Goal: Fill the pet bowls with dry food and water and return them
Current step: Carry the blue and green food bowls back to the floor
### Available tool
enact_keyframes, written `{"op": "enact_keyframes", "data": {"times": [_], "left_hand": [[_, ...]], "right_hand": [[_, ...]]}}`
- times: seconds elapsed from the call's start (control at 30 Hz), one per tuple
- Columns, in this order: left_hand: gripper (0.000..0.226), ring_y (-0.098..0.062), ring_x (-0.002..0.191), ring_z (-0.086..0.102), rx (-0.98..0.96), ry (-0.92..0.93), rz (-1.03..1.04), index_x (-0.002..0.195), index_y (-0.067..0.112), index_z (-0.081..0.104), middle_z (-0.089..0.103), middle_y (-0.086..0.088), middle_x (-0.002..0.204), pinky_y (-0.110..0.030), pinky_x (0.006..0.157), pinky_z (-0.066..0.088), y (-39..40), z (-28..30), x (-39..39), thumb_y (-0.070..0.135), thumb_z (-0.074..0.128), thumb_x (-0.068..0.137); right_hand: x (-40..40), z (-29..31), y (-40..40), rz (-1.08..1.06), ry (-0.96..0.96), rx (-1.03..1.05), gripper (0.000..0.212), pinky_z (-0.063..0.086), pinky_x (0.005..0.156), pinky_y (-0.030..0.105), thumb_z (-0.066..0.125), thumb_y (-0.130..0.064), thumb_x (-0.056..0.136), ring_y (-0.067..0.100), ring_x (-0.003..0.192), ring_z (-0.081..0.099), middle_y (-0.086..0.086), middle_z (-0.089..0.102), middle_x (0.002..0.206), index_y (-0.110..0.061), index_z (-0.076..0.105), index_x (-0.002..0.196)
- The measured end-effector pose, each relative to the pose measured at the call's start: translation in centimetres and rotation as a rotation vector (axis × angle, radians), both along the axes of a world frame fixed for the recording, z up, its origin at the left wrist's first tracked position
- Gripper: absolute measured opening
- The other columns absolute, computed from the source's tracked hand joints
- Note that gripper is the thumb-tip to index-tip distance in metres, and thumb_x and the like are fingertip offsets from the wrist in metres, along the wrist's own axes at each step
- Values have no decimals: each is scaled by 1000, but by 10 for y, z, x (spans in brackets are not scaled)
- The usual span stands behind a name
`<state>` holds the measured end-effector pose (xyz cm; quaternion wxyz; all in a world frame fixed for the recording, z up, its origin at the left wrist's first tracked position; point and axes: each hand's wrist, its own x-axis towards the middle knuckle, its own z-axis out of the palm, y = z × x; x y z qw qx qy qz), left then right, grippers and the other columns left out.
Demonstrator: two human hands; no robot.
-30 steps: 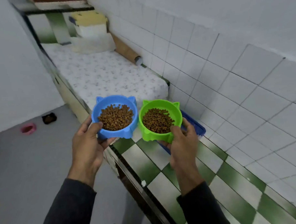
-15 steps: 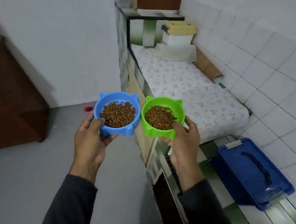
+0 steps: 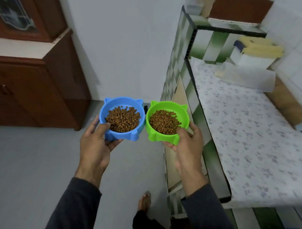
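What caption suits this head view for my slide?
Each hand carries a kibble-filled bowl: left hand blue bowl, right hand green bowl.

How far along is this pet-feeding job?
Done: the blue bowl and the green bowl both hold dry kibble. In hand: the left hand grips the blue one and the right hand the green one, above the floor. Left: no water shows in either bowl, and neither is set down yet.

You stood on a grey floor (image 3: 37, 169) facing a white wall (image 3: 124, 46). A brown wooden cabinet (image 3: 34, 87) stood left; a green-and-white tiled counter (image 3: 211, 43) ran along your right.
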<state>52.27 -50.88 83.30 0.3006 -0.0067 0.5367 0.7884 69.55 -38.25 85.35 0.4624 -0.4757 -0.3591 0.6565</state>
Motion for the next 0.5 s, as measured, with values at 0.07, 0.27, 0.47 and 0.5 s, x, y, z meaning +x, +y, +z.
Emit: {"op": "enact_keyframes", "data": {"times": [0.07, 0.27, 0.47, 0.5], "left_hand": [[42, -24, 91, 76, -1, 7, 28, 134, 29, 67, 79, 9, 102, -41, 75, 64, 14, 0, -21, 10, 61, 97], [43, -24, 94, 77, -9, 12, 97, 133, 30, 69, 77, 6, 115, -41, 72, 63, 67, -1, -86, 9, 60, 96], [48, -32, 111, 72, -9, -4, 130, 137, 30, 65, 68, -2, 136, -45, 82, 63, 123, -10, -138, 8, 59, 96], [48, -34, 113, 72, -12, -4, 132, 138, 30, 65, 68, -2, 136, -46, 83, 63, 132, -11, -146, 7, 59, 96]], "right_hand": [[-26, -3, 20, 32, 17, -18, 43, 61, 60, 43, 58, -3, 92, 32, 103, 70, 15, 67, 115, -24, 59, 129], [-101, -8, 85, 74, 22, -36, 41, 62, 62, 49, 57, -1, 92, 34, 105, 69, 16, 66, 118, -23, 61, 127], [-159, -14, 145, 112, 2, -47, 41, 62, 64, 53, 57, 0, 92, 32, 107, 69, 14, 64, 122, -24, 60, 125], [-168, -16, 153, 115, -4, -53, 42, 62, 65, 54, 57, 0, 92, 32, 107, 69, 15, 64, 122, -24, 60, 126]]}}
